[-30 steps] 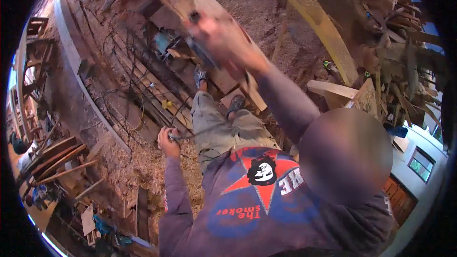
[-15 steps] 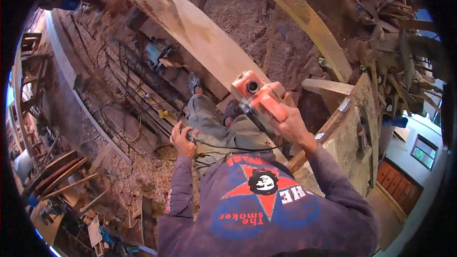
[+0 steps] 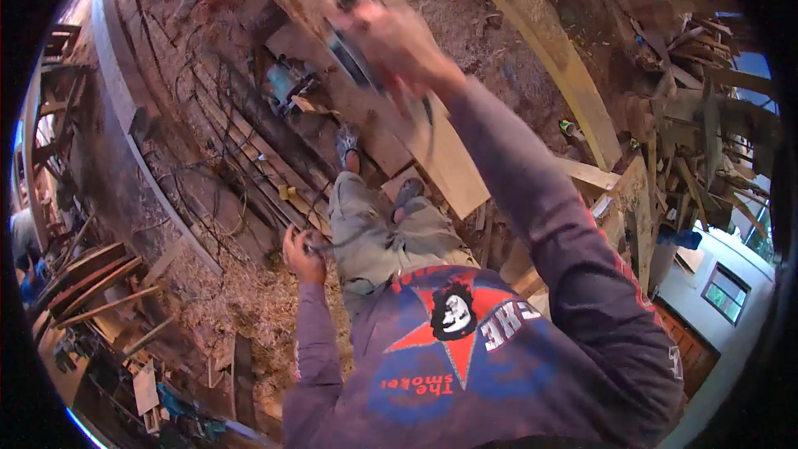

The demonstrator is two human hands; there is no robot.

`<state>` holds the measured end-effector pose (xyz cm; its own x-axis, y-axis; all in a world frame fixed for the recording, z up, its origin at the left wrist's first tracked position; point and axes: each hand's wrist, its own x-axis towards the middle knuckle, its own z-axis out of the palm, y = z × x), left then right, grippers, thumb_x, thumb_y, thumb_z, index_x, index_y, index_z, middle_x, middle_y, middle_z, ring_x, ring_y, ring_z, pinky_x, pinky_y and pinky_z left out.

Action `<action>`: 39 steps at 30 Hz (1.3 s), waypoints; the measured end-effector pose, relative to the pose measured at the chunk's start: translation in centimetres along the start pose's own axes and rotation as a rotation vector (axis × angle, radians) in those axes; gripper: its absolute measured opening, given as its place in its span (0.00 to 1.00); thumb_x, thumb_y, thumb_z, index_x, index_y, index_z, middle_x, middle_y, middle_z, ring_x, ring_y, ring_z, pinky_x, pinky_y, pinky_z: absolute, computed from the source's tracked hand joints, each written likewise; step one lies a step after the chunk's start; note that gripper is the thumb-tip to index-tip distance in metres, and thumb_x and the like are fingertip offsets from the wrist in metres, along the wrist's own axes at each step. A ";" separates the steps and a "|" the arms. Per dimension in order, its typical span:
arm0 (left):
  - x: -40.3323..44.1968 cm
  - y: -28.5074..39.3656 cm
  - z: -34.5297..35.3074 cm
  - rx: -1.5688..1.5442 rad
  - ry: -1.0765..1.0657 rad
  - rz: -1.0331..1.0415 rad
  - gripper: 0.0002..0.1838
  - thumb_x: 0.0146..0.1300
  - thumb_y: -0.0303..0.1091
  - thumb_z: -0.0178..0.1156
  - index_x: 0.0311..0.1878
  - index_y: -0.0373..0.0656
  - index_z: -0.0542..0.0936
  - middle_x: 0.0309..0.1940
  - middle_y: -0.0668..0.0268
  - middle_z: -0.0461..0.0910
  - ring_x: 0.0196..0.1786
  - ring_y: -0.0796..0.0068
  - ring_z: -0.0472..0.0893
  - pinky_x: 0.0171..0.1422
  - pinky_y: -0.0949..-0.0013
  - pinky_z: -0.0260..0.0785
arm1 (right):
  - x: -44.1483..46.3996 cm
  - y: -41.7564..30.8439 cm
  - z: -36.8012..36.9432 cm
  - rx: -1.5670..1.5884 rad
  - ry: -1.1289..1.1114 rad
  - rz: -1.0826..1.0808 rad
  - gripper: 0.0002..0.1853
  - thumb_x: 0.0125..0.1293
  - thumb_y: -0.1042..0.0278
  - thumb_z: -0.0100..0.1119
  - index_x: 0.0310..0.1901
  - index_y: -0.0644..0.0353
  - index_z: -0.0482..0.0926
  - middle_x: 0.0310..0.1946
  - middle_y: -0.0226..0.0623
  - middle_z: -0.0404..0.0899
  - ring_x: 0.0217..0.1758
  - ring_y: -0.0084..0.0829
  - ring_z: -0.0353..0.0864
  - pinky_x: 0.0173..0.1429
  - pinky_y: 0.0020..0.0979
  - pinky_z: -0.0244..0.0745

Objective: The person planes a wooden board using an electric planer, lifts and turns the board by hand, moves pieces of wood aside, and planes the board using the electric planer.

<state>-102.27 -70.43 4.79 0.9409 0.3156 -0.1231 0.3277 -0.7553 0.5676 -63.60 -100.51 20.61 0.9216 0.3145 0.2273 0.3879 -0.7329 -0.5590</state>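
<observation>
My right hand (image 3: 395,41) grips a red-orange electric planer (image 3: 352,61), blurred by motion, on the long pale wooden plank (image 3: 449,162). The planer is at the plank's upper part, and my arm reaches out over the wood. Down by my left thigh, my left hand (image 3: 304,256) is closed around a dark power cord (image 3: 319,243); its fingers are partly blurred. The plank's near end lies just in front of my feet, to the right.
Another curved plank (image 3: 544,41) lies farther right. A teal power tool (image 3: 281,81) sits among cords and boards at left. Wood scraps (image 3: 698,108) are piled on the right, shavings (image 3: 249,308) cover the ground, and curved wooden pieces (image 3: 91,283) are stacked at far left.
My right hand has carried the planer forward and up-left along the plank, uncovering the plank's near end. My left hand has shifted slightly left and stays by my thigh.
</observation>
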 end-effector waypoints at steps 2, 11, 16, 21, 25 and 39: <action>0.3 1.4 -0.7 0.011 0.005 0.015 0.17 0.65 0.50 0.71 0.46 0.46 0.87 0.68 0.49 0.76 0.69 0.44 0.74 0.72 0.47 0.64 | 4.8 3.7 3.6 0.215 0.008 -0.010 0.12 0.70 0.60 0.56 0.46 0.52 0.86 0.29 0.45 0.85 0.33 0.43 0.88 0.39 0.42 0.84; -3.4 0.2 -0.5 0.052 0.057 0.000 0.15 0.65 0.50 0.71 0.44 0.49 0.87 0.68 0.52 0.76 0.69 0.46 0.75 0.72 0.49 0.65 | -16.0 0.3 -4.4 -0.031 -0.200 0.047 0.16 0.71 0.64 0.57 0.58 0.48 0.82 0.51 0.49 0.81 0.53 0.53 0.83 0.57 0.45 0.81; -4.6 4.5 2.4 0.011 -0.149 0.071 0.14 0.65 0.50 0.71 0.44 0.53 0.87 0.71 0.53 0.73 0.74 0.46 0.69 0.77 0.44 0.55 | -32.3 -4.0 -12.1 0.169 -0.110 0.233 0.14 0.68 0.67 0.67 0.53 0.58 0.83 0.51 0.45 0.83 0.55 0.45 0.85 0.59 0.39 0.78; -3.2 7.6 3.8 0.023 -0.195 0.195 0.14 0.62 0.48 0.74 0.44 0.52 0.85 0.72 0.56 0.71 0.75 0.47 0.67 0.78 0.40 0.51 | -38.0 -4.6 -13.3 0.342 -0.239 0.807 0.19 0.62 0.65 0.71 0.54 0.62 0.84 0.40 0.42 0.87 0.43 0.32 0.87 0.53 0.36 0.80; -1.8 6.5 2.9 -0.029 -0.128 0.154 0.15 0.64 0.50 0.72 0.45 0.52 0.86 0.72 0.56 0.71 0.75 0.46 0.67 0.78 0.40 0.51 | -32.6 -4.3 -12.8 0.369 -0.214 0.672 0.20 0.63 0.63 0.70 0.55 0.62 0.84 0.42 0.44 0.88 0.44 0.33 0.87 0.51 0.36 0.81; 2.2 1.6 2.2 -0.066 0.038 0.011 0.13 0.67 0.47 0.71 0.45 0.49 0.85 0.69 0.52 0.74 0.69 0.44 0.74 0.71 0.48 0.66 | -12.0 -0.1 -4.4 0.336 -0.202 0.506 0.15 0.63 0.60 0.65 0.47 0.60 0.85 0.33 0.36 0.86 0.35 0.27 0.83 0.42 0.34 0.79</action>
<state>-99.52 -72.20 3.58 0.9399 0.3303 -0.0862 0.3099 -0.7196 0.6214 -74.69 -106.91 21.45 0.9574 0.1106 -0.2669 -0.1493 -0.6014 -0.7849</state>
